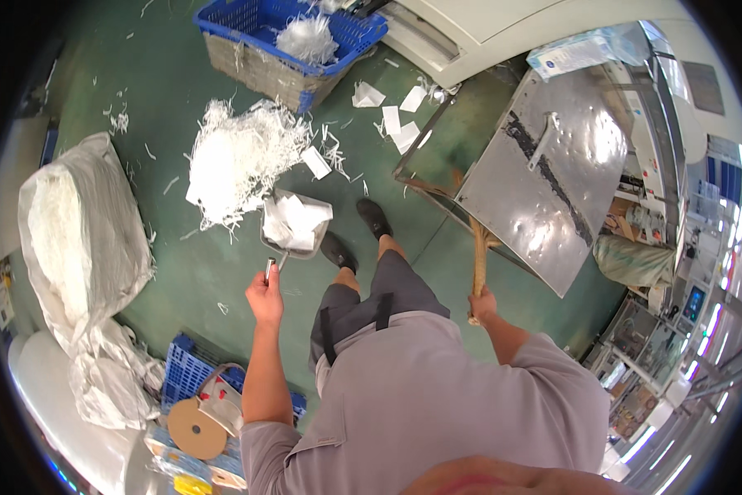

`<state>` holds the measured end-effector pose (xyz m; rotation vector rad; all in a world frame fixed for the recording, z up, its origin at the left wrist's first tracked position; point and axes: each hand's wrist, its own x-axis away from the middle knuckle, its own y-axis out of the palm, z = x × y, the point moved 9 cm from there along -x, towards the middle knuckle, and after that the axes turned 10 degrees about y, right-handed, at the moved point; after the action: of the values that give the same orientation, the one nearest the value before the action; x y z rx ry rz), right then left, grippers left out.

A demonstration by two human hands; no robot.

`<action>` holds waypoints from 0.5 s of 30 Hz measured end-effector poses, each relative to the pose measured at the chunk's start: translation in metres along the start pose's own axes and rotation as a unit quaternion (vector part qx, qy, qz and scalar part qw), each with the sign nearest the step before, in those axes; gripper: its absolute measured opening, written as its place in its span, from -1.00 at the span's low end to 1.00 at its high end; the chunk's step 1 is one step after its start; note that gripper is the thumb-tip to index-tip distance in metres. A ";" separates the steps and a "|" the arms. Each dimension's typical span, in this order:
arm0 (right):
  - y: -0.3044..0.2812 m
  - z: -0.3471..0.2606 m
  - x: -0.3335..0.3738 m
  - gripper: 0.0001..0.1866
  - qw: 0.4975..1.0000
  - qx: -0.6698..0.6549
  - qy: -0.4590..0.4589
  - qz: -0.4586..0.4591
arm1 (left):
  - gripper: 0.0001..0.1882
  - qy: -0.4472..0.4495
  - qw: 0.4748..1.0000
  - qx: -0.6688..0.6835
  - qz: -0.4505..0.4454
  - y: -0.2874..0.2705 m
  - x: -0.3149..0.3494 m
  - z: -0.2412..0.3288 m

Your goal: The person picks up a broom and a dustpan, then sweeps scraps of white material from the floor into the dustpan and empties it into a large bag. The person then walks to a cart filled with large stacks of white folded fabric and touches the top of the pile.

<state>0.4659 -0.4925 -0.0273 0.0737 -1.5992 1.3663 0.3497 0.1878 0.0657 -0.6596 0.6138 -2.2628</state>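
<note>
My left hand is closed round the handle of a grey long-handled dustpan. White paper scraps fill the pan, which rests on the floor just ahead of my shoes. Touching its far left side is a large heap of shredded white paper. Down at my right side, my right hand grips a straw-coloured broom by its handle. The broom's far end reaches toward the metal table, whose edge partly hides it.
A blue basket holding white shreds stands far ahead. Loose paper sheets lie near a pale machine. The metal table is at right, a big white sack at left. Behind it are a blue crate and cardboard reel.
</note>
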 end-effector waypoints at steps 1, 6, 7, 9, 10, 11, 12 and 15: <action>-0.002 0.016 0.018 -0.36 0.996 -0.052 0.037 -0.059 | -0.47 0.007 1.000 -0.011 -0.004 -0.004 -0.007 -0.008; -0.075 -0.009 0.148 -0.39 0.974 -0.076 0.017 -0.215 | -0.46 0.007 1.000 -0.011 -0.016 -0.017 -0.022 -0.066; -0.086 -0.025 0.171 -0.39 0.961 -0.107 0.013 -0.254 | -0.46 0.002 1.000 -0.008 -0.016 -0.017 -0.024 -0.075; -0.098 -0.056 0.203 -0.40 0.928 -0.168 0.006 -0.331 | -0.45 -0.009 1.000 -0.004 -0.018 -0.015 -0.029 -0.082; -0.096 -0.068 0.211 -0.39 0.915 -0.190 0.001 -0.357 | -0.45 -0.018 0.999 -0.010 -0.027 -0.016 -0.029 -0.078; -0.098 -0.089 0.216 -0.38 0.908 -0.213 -0.015 -0.362 | -0.45 -0.025 0.999 0.005 -0.027 -0.013 -0.031 -0.081; -0.098 -0.117 0.223 -0.37 0.899 -0.236 -0.030 -0.367 | -0.45 -0.032 0.999 0.019 -0.028 -0.007 -0.032 -0.087; -0.080 -0.198 0.227 -0.42 0.831 -0.369 -0.047 -0.415 | -0.46 -0.039 0.999 0.017 -0.033 0.001 -0.036 -0.082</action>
<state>0.5216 -0.2501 0.1608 0.3270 -1.7584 0.0413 0.3229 0.2329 -0.0071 -0.7584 0.5218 -2.2906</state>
